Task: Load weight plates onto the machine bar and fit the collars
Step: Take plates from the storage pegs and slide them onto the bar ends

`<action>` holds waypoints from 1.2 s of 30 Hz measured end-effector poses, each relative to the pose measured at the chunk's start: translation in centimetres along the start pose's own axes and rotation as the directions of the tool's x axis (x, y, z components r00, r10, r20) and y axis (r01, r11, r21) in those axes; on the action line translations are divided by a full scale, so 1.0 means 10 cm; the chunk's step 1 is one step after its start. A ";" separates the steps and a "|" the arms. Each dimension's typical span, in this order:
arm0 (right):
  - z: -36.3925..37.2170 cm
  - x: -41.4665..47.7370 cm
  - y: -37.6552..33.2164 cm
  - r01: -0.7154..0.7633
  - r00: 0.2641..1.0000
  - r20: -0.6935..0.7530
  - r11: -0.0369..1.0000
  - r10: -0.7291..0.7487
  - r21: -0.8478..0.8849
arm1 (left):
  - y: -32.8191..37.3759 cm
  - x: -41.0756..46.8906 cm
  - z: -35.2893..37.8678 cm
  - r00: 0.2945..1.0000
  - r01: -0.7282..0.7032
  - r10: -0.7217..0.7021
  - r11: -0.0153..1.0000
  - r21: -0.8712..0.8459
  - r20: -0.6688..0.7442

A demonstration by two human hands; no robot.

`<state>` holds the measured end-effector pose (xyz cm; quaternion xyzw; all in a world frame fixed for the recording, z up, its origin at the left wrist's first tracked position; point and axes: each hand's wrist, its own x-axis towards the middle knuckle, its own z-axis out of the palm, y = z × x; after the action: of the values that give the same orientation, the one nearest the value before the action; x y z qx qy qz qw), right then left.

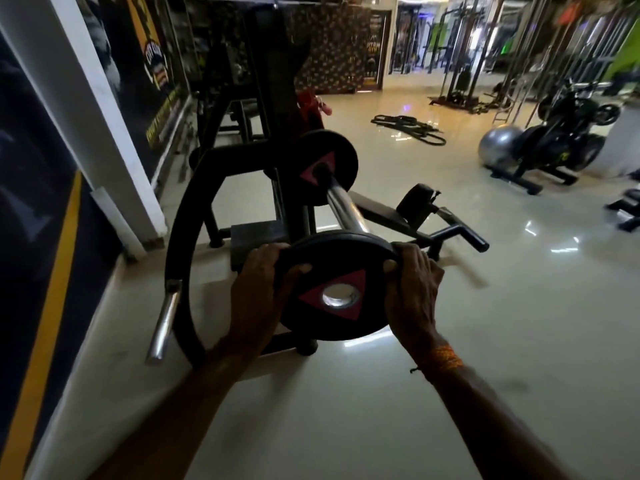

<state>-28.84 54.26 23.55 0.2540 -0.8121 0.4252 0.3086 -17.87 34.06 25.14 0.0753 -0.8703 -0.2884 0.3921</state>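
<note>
A black weight plate (329, 268) with a red triangle around its hole sits at the near end of the chrome machine bar (343, 206); the bar's tip shows through the hole. My left hand (259, 289) grips the plate's left rim and my right hand (412, 289) grips its right rim. A second, like plate (320, 166) sits farther up the same bar against the machine arm. No collar is in view.
The black machine frame (183, 244) curves to the left beside a wall, with a chrome handle (164, 323) low left. A padded lever (417, 204) juts right behind the bar. Battle ropes (408, 128), a grey ball (498, 147) and bikes (561, 136) stand across the glossy floor.
</note>
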 end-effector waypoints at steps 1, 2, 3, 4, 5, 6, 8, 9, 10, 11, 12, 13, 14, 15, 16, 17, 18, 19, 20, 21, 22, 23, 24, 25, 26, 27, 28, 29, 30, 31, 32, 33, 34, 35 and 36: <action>-0.06 0.11 0.07 0.009 1.000 -0.002 1.000 -0.009 0.003 | 0.08 0.07 0.06 1.000 -0.001 0.001 1.000 -0.007 0.000; -0.09 0.23 0.13 0.016 1.000 -0.003 1.000 -0.016 0.007 | 0.14 0.15 0.11 1.000 -0.006 0.006 1.000 -0.018 0.005; -0.11 0.34 0.19 0.022 1.000 0.002 1.000 -0.022 0.011 | 0.19 0.23 0.16 1.000 -0.010 0.010 1.000 -0.028 0.008; -0.11 0.45 0.23 0.025 1.000 0.014 1.000 -0.026 0.014 | 0.23 0.31 0.20 1.000 -0.010 0.010 0.999 -0.030 0.009; -0.11 0.55 0.28 0.026 0.999 0.028 1.000 -0.027 0.015 | 0.26 0.39 0.24 1.000 -0.008 0.008 1.000 -0.023 0.008; -0.10 0.65 0.33 0.026 0.999 0.041 1.000 -0.027 0.015 | 0.29 0.48 0.27 1.000 -0.003 0.003 1.000 -0.010 0.003; -0.05 0.80 0.42 0.023 0.998 0.060 0.999 -0.024 0.024 | 0.33 0.63 0.35 1.000 0.007 -0.007 1.000 0.015 -0.011; -0.02 0.86 0.47 0.020 0.997 0.069 0.999 -0.022 0.029 | 0.33 0.69 0.39 1.000 0.015 -0.015 1.000 0.020 -0.013; 0.01 0.92 0.50 0.020 0.997 0.077 0.999 -0.023 0.033 | 0.32 0.74 0.42 1.000 0.024 -0.024 1.000 0.018 -0.013; 0.03 0.96 0.53 0.021 0.996 0.086 0.999 -0.024 0.041 | 0.30 0.77 0.46 0.999 0.030 -0.030 0.999 0.016 -0.014; 0.06 0.99 0.56 0.021 0.995 0.092 0.998 -0.026 0.054 | 0.28 0.80 0.48 0.999 0.033 -0.032 0.999 0.023 -0.016; 0.08 1.00 0.58 0.019 0.995 0.095 0.997 -0.025 0.071 | 0.26 0.82 0.51 0.999 0.032 -0.031 0.999 0.032 -0.022; 0.11 1.01 0.60 0.012 0.995 0.097 0.996 -0.021 0.087 | 0.25 0.83 0.54 0.999 0.030 -0.029 0.999 0.040 -0.027; 0.13 1.01 0.64 0.005 0.995 0.100 0.995 -0.014 0.097 | 0.24 0.83 0.57 0.999 0.024 -0.023 0.999 0.044 -0.032; 0.15 1.01 0.67 -0.001 0.995 0.104 0.995 -0.009 0.101 | 0.23 0.83 0.60 0.999 0.023 -0.022 0.999 0.047 -0.032; 0.17 1.01 0.71 -0.007 0.994 0.112 0.994 -0.004 0.105 | 0.22 0.83 0.63 0.999 0.024 -0.023 0.999 0.048 -0.029; 0.19 1.01 0.75 -0.015 0.992 0.123 0.994 0.002 0.110 | 0.21 0.82 0.66 0.999 0.030 -0.029 0.998 0.046 -0.025; 0.20 1.01 0.80 -0.024 0.991 0.135 0.993 0.008 0.117 | 0.20 0.81 0.70 0.999 0.032 -0.031 0.998 0.047 -0.024; 0.22 1.01 0.83 -0.029 0.989 0.144 0.992 0.011 0.121 | 0.20 0.81 0.72 0.999 0.031 -0.030 0.998 0.051 -0.026; 0.25 1.01 0.86 -0.031 0.989 0.151 0.992 0.011 0.126 | 0.19 0.81 0.75 0.999 0.026 -0.025 0.998 0.051 -0.030; 0.27 1.03 0.87 -0.034 0.987 0.157 0.991 0.013 0.131 | 0.19 0.83 0.76 0.999 0.027 -0.026 0.999 0.046 -0.035; 0.31 1.04 0.88 -0.040 0.986 0.165 0.990 0.018 0.134 | 0.18 0.85 0.77 0.999 0.035 -0.034 0.999 0.040 -0.037; 0.35 1.06 0.89 -0.051 0.984 0.173 0.989 0.027 0.137 | 0.17 0.89 0.78 0.998 0.054 -0.053 0.998 0.042 -0.034; 0.39 1.10 0.90 -0.063 0.983 0.179 0.989 0.038 0.136 | 0.14 0.93 0.79 0.997 0.076 -0.074 0.996 0.055 -0.029; 0.44 1.13 0.90 -0.070 0.982 0.184 0.989 0.044 0.134 | 0.12 0.97 0.80 0.995 0.097 -0.095 0.992 0.081 -0.029; 0.48 1.18 0.90 -0.073 0.980 0.192 0.989 0.047 0.131 | 0.09 1.01 0.82 0.993 0.115 -0.113 0.988 0.104 -0.032; 0.53 1.22 0.90 -0.071 0.979 0.201 0.989 0.043 0.131 | 0.06 1.05 0.84 0.992 0.128 -0.123 0.983 0.132 -0.040; 0.57 1.26 0.90 -0.055 0.978 0.208 0.989 0.027 0.134 | 0.03 1.08 0.86 0.992 0.123 -0.117 0.979 0.162 -0.047; 0.61 1.28 0.92 -0.010 0.978 0.210 0.992 -0.018 0.129 | 0.01 1.10 0.89 0.995 0.094 -0.086 0.975 0.201 -0.044; 0.64 1.29 0.95 0.070 0.974 0.207 0.992 -0.091 0.109 | -0.02 1.11 0.92 0.999 0.032 -0.027 0.971 0.235 -0.025; 0.66 1.30 0.98 0.167 0.962 0.207 0.984 -0.178 0.069 | -0.04 1.10 0.93 0.999 -0.041 0.041 0.961 0.275 0.008; 0.68 1.31 1.03 0.251 0.944 0.217 0.968 -0.250 0.023 | -0.10 1.09 0.95 0.994 -0.111 0.104 0.941 0.320 0.039; 0.70 1.32 1.09 0.313 0.926 0.233 0.949 -0.298 -0.027 | -0.16 1.08 0.96 0.988 -0.156 0.143 0.902 0.404 0.062; 0.72 1.35 1.14 0.357 0.912 0.243 0.931 -0.330 -0.073 | -0.21 1.10 0.97 0.985 -0.174 0.157 0.843 0.509 0.076; 0.75 1.38 1.18 0.385 0.903 0.254 0.916 -0.348 -0.114 | -0.23 1.12 0.98 0.987 -0.161 0.138 0.782 0.603 0.086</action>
<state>-48.34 51.88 23.82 0.4239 -0.8112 0.2603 0.3075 -32.77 32.50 25.85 0.1225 -0.9269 0.0367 0.3527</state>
